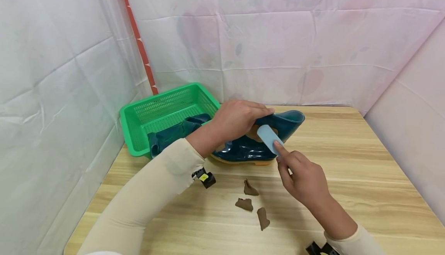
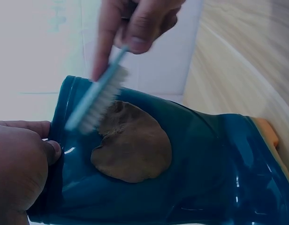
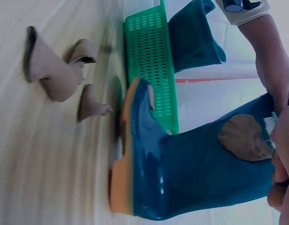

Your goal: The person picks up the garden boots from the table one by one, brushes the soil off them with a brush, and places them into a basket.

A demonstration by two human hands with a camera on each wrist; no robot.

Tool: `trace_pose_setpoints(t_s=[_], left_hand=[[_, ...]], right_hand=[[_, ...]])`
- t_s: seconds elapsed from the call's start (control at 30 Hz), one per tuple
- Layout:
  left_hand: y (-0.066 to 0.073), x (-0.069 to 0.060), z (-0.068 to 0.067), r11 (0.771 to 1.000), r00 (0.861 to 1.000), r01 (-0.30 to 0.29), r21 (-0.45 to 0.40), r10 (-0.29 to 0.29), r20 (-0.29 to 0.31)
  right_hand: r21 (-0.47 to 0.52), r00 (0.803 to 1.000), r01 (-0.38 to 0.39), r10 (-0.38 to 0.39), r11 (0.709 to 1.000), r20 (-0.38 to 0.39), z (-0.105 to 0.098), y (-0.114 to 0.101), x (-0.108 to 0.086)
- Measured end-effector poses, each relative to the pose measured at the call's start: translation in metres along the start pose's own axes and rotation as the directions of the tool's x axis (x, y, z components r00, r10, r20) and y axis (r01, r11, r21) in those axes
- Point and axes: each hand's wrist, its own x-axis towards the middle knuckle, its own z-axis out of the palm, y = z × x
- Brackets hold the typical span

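A dark blue-green rain boot (image 1: 248,149) with an orange-yellow sole stands on the table, its shaft leaning right. My left hand (image 1: 236,118) grips the boot's top edge, thumb on the outside in the left wrist view. A light blue brush (image 1: 268,138) with white bristles is held by my right hand (image 1: 306,175), index finger stretched along its back. The left wrist view has the brush bristles at the upper edge of a brown mud-like patch (image 2: 135,145) on the shaft. That edge of the patch is ragged. Another brown patch on the boot's foot is mostly hidden behind my left arm.
Three curled brown flakes, one of them a thin piece (image 1: 263,218), lie on the wooden table (image 1: 354,177) in front of the boot. At the back left, a green plastic basket (image 1: 129,133) holds a second dark boot (image 1: 177,133). White sheets (image 1: 264,42) hang around the table.
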Motion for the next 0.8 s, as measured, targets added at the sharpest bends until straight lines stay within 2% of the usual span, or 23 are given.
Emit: trace_pose_setpoints(t_s=[0.13, 0.27, 0.6, 0.67, 0.8], left_hand=[[0.0, 0.0, -0.001, 1.0, 1.0, -0.01, 0.001, 0.01, 0.006], [0.001, 0.0, -0.003, 1.0, 1.0, -0.008, 0.005, 0.007, 0.022], [0.002, 0.0, -0.005, 1.0, 0.998, 0.016, 0.016, -0.017, 0.058], [0.002, -0.001, -0.005, 1.0, 0.999, 0.016, 0.015, -0.016, 0.051], [0.002, -0.001, -0.004, 1.0, 1.0, 0.004, 0.0, -0.004, 0.031]], right_hand=[[-0.003, 1.0, 0.006, -0.006, 1.0, -0.014, 0.002, -0.002, 0.008], [-0.02, 1.0, 0.014, -0.014, 1.0, 0.012, 0.01, -0.003, 0.012], [0.016, 0.994, -0.013, 0.011, 1.0, 0.111, 0.011, -0.006, 0.0], [0.023, 0.994, -0.012, 0.01, 1.0, 0.107, 0.011, -0.006, -0.002], [0.029, 0.999, 0.004, -0.006, 1.0, 0.041, 0.008, -0.006, 0.0]])
